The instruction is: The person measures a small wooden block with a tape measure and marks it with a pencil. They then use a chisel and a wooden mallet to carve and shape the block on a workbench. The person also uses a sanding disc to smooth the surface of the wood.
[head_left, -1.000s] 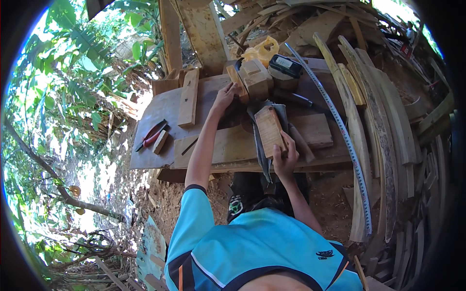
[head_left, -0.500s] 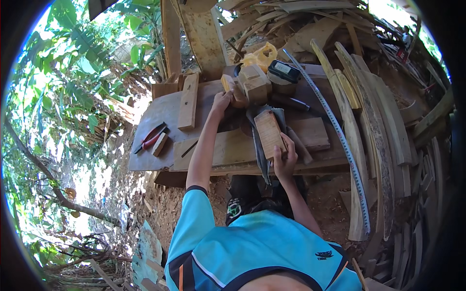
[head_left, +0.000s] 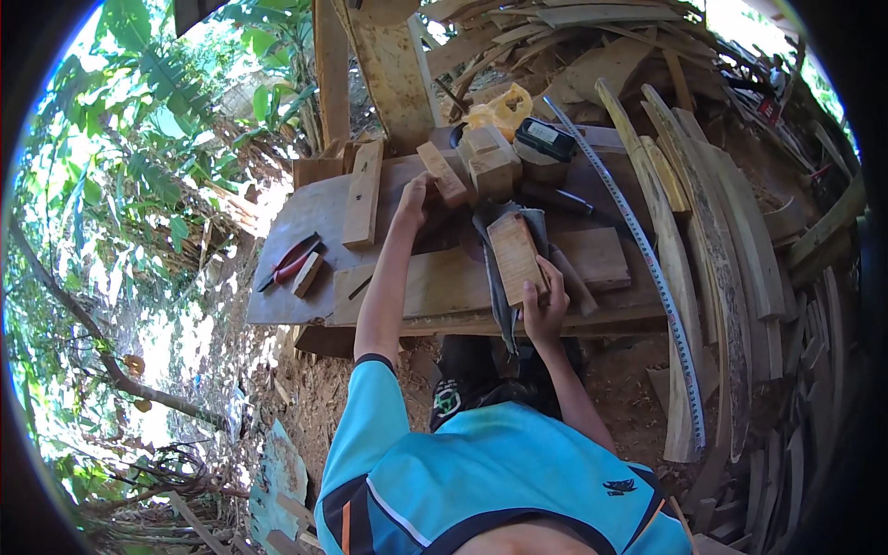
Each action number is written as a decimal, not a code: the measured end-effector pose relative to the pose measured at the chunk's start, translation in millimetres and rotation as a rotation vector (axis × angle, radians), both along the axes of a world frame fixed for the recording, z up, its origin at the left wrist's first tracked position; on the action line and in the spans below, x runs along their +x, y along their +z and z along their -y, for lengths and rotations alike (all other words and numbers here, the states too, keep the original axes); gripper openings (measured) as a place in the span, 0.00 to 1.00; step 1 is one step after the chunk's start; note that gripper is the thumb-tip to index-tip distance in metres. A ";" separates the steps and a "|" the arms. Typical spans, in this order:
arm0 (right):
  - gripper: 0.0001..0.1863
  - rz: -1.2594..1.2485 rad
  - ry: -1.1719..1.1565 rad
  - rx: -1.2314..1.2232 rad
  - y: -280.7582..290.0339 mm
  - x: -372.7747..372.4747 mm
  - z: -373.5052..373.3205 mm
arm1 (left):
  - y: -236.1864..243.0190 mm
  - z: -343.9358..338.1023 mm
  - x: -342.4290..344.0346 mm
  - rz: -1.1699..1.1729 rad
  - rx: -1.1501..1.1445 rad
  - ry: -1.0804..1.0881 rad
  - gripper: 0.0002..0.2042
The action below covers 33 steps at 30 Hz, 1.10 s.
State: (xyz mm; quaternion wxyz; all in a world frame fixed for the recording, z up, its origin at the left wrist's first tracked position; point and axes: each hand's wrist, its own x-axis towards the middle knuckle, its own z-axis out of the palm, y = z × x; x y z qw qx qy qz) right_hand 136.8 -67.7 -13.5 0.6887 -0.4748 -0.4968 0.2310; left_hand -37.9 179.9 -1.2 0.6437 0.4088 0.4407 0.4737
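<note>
My right hand [head_left: 546, 301] grips the lower right edge of a wooden block [head_left: 515, 250], thumb on its upper face. The block rests at a slant over a grey cloth [head_left: 504, 319] that hangs past the table's front edge. Farther left, my left hand [head_left: 414, 199] is at the near left side of a smaller wooden block [head_left: 442, 174], its fingers slightly apart and partly hidden. That smaller block lies with its broad face up, against a thick squared wooden block [head_left: 490, 165].
The worktable [head_left: 296, 227] bears red-handled pliers [head_left: 298, 259], a small wood piece [head_left: 309, 275], planks [head_left: 362, 199], a dark case [head_left: 544, 139] and a yellow plastic bag [head_left: 504, 113]. A measuring tape [head_left: 629, 217] stretches along long timber strips [head_left: 680, 351] on the right.
The smaller block has turned from its edge to lie broad face up. My left hand has drawn slightly left, off its top. My right hand keeps its hold on the other block.
</note>
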 end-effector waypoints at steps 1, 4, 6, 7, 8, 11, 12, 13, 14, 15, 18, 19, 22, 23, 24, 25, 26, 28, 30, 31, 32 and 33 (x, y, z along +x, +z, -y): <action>0.18 0.007 -0.004 -0.004 -1.1 1.2 0.3 | 4.9 1.9 5.1 -0.016 -0.015 -0.017 0.11; 0.19 0.037 -0.022 -0.015 -4.7 3.2 -0.6 | 13.2 3.8 13.3 -0.171 0.008 -0.059 0.10; 0.19 0.068 -0.024 0.013 -9.9 0.7 -3.6 | 11.0 0.4 7.1 -0.415 0.114 -0.068 0.09; 0.19 0.074 -0.029 0.015 -10.9 1.2 -4.4 | 9.5 0.6 8.1 -0.360 0.110 -0.088 0.09; 0.19 0.057 -0.021 0.000 -11.9 1.4 -4.1 | 7.6 1.8 8.6 -0.304 0.106 -0.107 0.10; 0.19 0.047 -0.035 -0.018 -13.8 3.2 -3.2 | 7.6 7.0 14.1 -0.218 0.082 -0.141 0.12; 0.19 0.057 -0.049 -0.018 -14.3 3.8 -3.2 | 9.0 8.3 17.2 -0.202 0.072 -0.150 0.13; 0.19 0.065 -0.049 -0.016 -12.2 1.5 -2.5 | 6.3 8.0 13.5 -0.228 0.098 -0.139 0.13; 0.19 0.079 -0.052 -0.012 -10.1 -0.7 -1.9 | 4.0 7.1 10.2 -0.253 0.124 -0.130 0.13; 0.19 0.118 -0.068 0.010 -7.9 -2.7 -1.8 | 2.3 5.9 6.1 -0.279 0.150 -0.121 0.13; 0.19 0.288 -0.179 0.086 0.0 -1.1 -4.3 | 2.4 7.1 12.0 -0.248 0.116 -0.145 0.14; 0.19 0.349 -0.218 0.112 2.7 -0.9 -5.9 | 1.8 6.2 10.9 -0.259 0.131 -0.134 0.14; 0.20 0.287 -0.179 -0.052 11.7 1.4 -3.3 | 0.2 5.9 10.5 -0.289 0.161 -0.124 0.15; 0.21 0.107 -0.058 -0.231 29.1 0.8 4.0 | 1.1 6.7 13.0 -0.298 0.163 -0.136 0.15; 0.22 0.064 -0.014 -0.285 29.3 2.2 5.1 | 1.7 7.6 15.6 -0.307 0.166 -0.148 0.15; 0.22 0.020 0.030 -0.336 31.6 3.2 6.8 | 2.4 7.3 16.3 -0.312 0.164 -0.139 0.15; 0.23 0.117 -0.004 -0.267 18.9 5.7 2.7 | 2.8 7.0 17.0 -0.317 0.162 -0.132 0.15; 0.23 0.244 -0.046 -0.177 14.2 6.7 1.3 | 2.1 5.0 15.2 -0.385 0.151 -0.109 0.16; 0.23 0.307 -0.060 -0.134 16.6 4.1 2.9 | 0.3 2.1 9.2 -0.510 0.132 -0.076 0.19; 0.23 0.298 -0.051 -0.135 16.5 3.6 3.4 | -0.9 1.8 8.5 -0.536 0.156 -0.061 0.19; 0.23 0.289 -0.041 -0.134 16.2 3.6 3.7 | -2.3 1.8 8.4 -0.563 0.180 -0.043 0.20; 0.23 0.280 -0.029 -0.134 16.1 2.7 3.8 | -2.9 1.4 6.2 -0.590 0.204 -0.025 0.20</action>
